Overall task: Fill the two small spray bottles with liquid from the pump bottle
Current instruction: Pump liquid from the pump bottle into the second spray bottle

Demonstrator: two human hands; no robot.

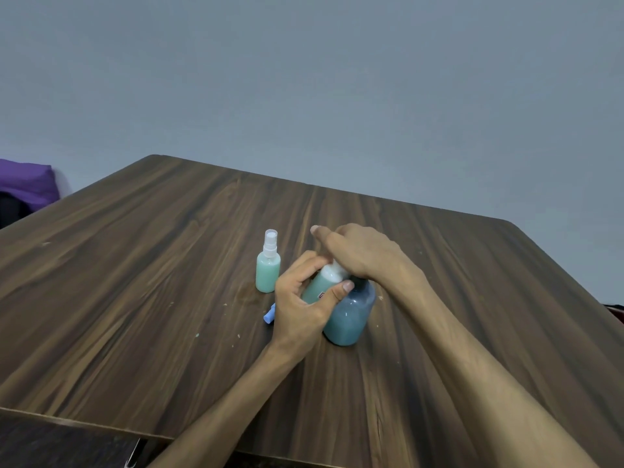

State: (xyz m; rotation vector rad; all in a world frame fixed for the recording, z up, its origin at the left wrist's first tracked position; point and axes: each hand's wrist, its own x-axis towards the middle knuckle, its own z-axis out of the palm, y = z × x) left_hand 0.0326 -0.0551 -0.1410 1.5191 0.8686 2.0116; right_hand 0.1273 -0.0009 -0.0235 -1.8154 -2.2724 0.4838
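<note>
Both hands met mid-table: the left hand (pixel 305 300) gripped a tilted small spray bottle (pixel 323 284), the right hand (pixel 359 253) curled over its white top. Wide bare table (pixel 135 265) surrounded them. Teal liquid filled the second spray bottle (pixel 268 266) standing nearby and the pump bottle (pixel 351 315).

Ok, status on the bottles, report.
Left hand grips second spray bottle, tilted; right hand on its white top. First spray bottle capped, full. Pump bottle behind. Nothing blocking.

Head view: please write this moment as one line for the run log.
left hand grips second spray bottle | right hand on its white top | first spray bottle filled, capped | pump bottle standing behind
</note>
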